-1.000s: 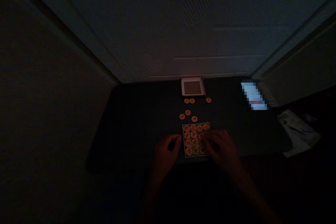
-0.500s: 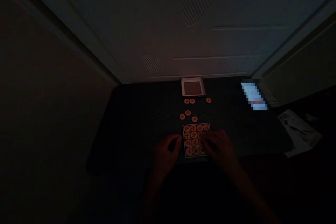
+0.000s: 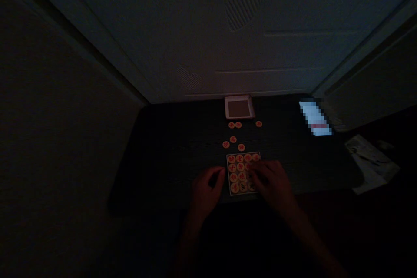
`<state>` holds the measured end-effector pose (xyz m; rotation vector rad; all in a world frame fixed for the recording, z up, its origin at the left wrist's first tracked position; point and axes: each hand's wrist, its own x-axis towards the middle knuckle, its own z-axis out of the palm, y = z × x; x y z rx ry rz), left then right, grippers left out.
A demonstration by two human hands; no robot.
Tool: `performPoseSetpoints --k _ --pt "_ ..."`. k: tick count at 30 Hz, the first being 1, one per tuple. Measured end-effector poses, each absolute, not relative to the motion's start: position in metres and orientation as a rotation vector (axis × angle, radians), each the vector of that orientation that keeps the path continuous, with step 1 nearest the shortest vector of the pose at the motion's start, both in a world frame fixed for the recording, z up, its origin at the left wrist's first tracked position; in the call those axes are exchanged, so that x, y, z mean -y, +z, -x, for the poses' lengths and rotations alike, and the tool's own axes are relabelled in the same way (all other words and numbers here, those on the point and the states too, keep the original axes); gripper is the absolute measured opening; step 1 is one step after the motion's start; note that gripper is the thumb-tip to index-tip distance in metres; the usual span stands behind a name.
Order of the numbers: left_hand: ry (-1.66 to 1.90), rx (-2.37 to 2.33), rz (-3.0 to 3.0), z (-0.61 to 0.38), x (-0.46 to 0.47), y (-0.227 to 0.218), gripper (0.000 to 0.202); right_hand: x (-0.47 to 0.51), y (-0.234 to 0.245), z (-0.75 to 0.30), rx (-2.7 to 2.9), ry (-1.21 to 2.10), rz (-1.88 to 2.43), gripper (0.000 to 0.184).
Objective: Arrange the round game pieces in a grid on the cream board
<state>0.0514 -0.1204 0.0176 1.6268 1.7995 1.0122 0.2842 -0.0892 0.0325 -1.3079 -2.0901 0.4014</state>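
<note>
A shallow box [image 3: 227,182] holds rows of round Chinese chess pieces with red or dark characters, such as one piece [image 3: 233,177] at its left side. My right hand [image 3: 275,184] reaches over the box's right side, thumb and fingertips closed on a Chinese chess piece [image 3: 247,167]; the fingers cover part of the piece and its neighbours. Just left of the box, my left hand [image 3: 206,189] is curled, thumb and index tips together, with no piece visible between them. Beyond the box, several loose pieces lie face up, among them one nearby piece [image 3: 241,147].
An open, shallow box lid or tray [image 3: 239,108] stands at the back of the dark table [image 3: 169,152], against a pale panel with heart reliefs [image 3: 243,0]. A lit phone [image 3: 315,117], blurred out, lies at the right. Paper [image 3: 373,163] sits beyond the right edge. Light is very dim.
The picture has grown slightly dimmer. Both hands and the pieces keep almost the same places; my right fingers remain over the box.
</note>
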Motion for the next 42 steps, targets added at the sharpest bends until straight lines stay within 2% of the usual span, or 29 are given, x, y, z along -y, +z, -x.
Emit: performPoseSetpoints --k 7,17,30,42 --pt "1.018 -1.813 -1.612 -0.052 0.121 0.02 0.018 0.088 0.037 -0.285 2.072 0.386 1.293 0.025" --pt "1.001 -1.825 -1.617 -0.051 0.12 0.019 0.019 0.099 0.039 -0.278 2.115 0.447 1.209 0.013" --pt "0.959 -1.853 -1.629 -0.05 0.12 0.02 0.021 0.093 0.041 -0.291 2.003 0.452 1.276 0.012" --pt "0.974 -1.876 -1.527 -0.051 0.118 0.028 0.022 0.075 0.015 -0.326 1.835 0.393 1.431 0.017"
